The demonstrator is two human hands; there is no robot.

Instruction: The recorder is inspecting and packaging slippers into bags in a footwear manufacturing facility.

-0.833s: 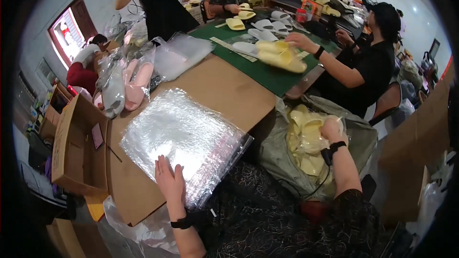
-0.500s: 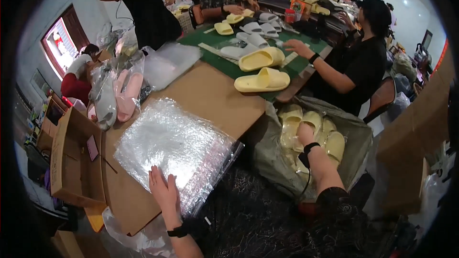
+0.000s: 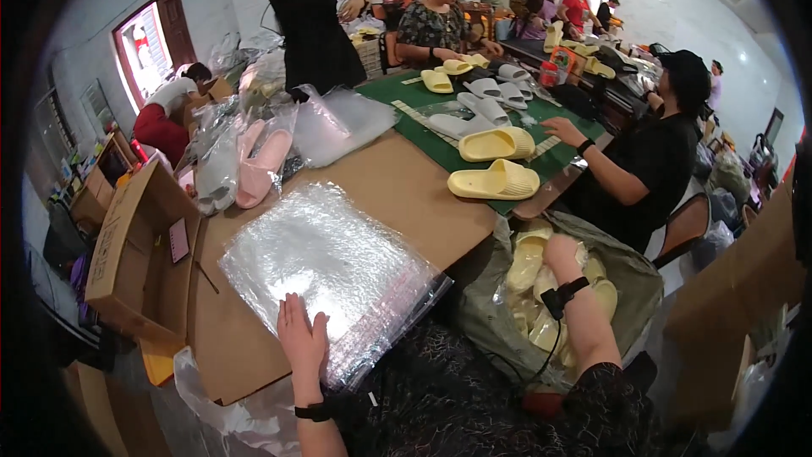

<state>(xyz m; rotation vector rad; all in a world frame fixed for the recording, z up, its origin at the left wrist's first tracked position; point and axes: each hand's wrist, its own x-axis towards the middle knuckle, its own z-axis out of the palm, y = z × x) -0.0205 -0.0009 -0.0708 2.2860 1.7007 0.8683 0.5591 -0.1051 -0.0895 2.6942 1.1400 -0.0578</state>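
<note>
My left hand (image 3: 303, 343) lies flat, fingers apart, on the near edge of a stack of clear plastic bags (image 3: 330, 258) on the brown cardboard-covered table (image 3: 406, 195). To my right, my right hand (image 3: 562, 251) reaches down into an open grey-green sack (image 3: 630, 275) full of pale yellow slippers (image 3: 526, 264). The back of that hand faces me and its fingers are hidden among the slippers. A black band sits on each wrist.
Two yellow slippers (image 3: 495, 179) lie on a green mat (image 3: 419, 101) in front of a seated person in black (image 3: 655, 156). Grey slippers (image 3: 469, 118) lie farther back. An open cardboard box (image 3: 127, 245) stands at left, beside bagged pink slippers (image 3: 262, 161). Other people work beyond.
The person in black has set the two yellow slippers down on the green mat. My right hand has shifted a little within the sack. My left hand stays on the bags.
</note>
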